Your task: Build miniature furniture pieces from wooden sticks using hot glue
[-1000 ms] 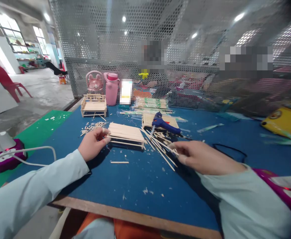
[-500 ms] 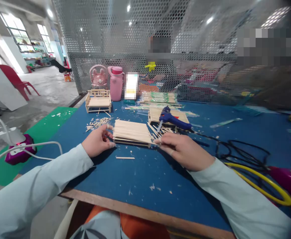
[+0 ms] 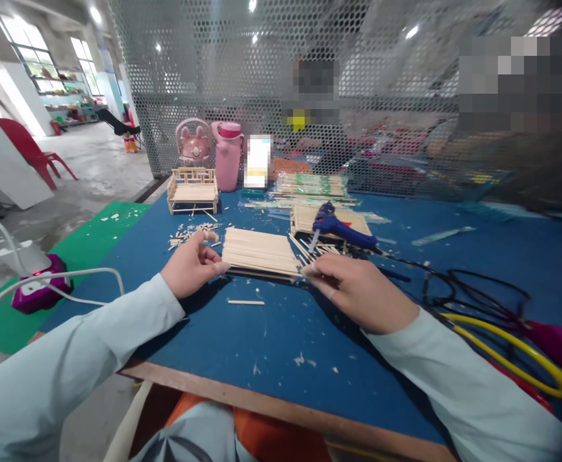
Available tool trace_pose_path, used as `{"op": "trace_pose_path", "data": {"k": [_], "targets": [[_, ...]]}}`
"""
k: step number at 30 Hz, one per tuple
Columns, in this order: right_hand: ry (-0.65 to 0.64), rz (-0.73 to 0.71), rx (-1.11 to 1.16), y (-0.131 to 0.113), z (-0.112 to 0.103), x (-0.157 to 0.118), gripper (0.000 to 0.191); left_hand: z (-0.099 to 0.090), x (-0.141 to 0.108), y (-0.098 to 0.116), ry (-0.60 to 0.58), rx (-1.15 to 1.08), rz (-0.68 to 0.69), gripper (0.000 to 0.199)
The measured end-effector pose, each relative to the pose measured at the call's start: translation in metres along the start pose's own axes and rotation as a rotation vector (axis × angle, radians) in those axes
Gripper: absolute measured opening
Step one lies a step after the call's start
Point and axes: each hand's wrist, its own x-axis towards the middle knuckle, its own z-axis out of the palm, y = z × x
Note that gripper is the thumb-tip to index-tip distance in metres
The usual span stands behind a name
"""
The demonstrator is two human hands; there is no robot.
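A small panel of pale wooden sticks (image 3: 260, 250) lies on the blue table, its sticks side by side over a low frame. My left hand (image 3: 192, 264) is at the panel's left end, thumb on the front corner and fingers curled beside the edge. At the right end, my right hand (image 3: 358, 289) pinches the tip of the front wooden stick (image 3: 266, 268). A single loose stick (image 3: 246, 302) lies in front of the panel. Behind my right hand, a blue glue gun (image 3: 341, 228) rests on another stick panel (image 3: 305, 219). More loose sticks (image 3: 303, 249) lie between the panels.
A miniature stick bench (image 3: 193, 192) stands at the back left, near a pink bottle (image 3: 228, 157). Cut stick bits (image 3: 189, 234) lie behind my left hand. Black cable (image 3: 459, 282) and a yellow loop (image 3: 512, 359) are at right. A perforated metal screen (image 3: 242, 70) closes the back.
The front stick, tilted and loose before, now lies closer along the panel's front edge. My left thumb has come onto the corner. The view has shifted slightly.
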Motion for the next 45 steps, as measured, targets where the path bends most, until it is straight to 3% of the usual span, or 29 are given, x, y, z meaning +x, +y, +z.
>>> {"op": "trace_pose_path", "data": {"k": [6,12,20,33,37,42,45], "targets": [[0.005,0.054,0.005,-0.002,0.001,0.001,0.016,0.004,0.001,0.001,0.055,-0.010,-0.066,0.036],[0.037,0.077,0.044,0.002,0.003,0.001,0.017,0.004,0.002,0.002,0.038,-0.100,-0.155,0.037],[0.043,0.196,0.119,-0.001,0.007,0.001,0.017,0.003,0.002,0.001,0.015,-0.145,-0.143,0.038],[0.075,0.227,0.169,-0.002,0.023,0.005,0.021,0.003,0.003,-0.001,0.031,-0.109,-0.118,0.037],[0.088,0.218,0.141,0.000,0.022,0.004,0.021,0.003,0.003,0.003,0.029,-0.180,-0.180,0.033],[0.102,0.203,0.089,0.004,0.022,0.005,0.022,0.002,0.006,0.010,0.052,-0.282,-0.323,0.010],[0.102,0.202,0.065,0.004,0.021,0.006,0.023,0.002,0.008,0.012,0.055,-0.310,-0.351,0.013]]}}
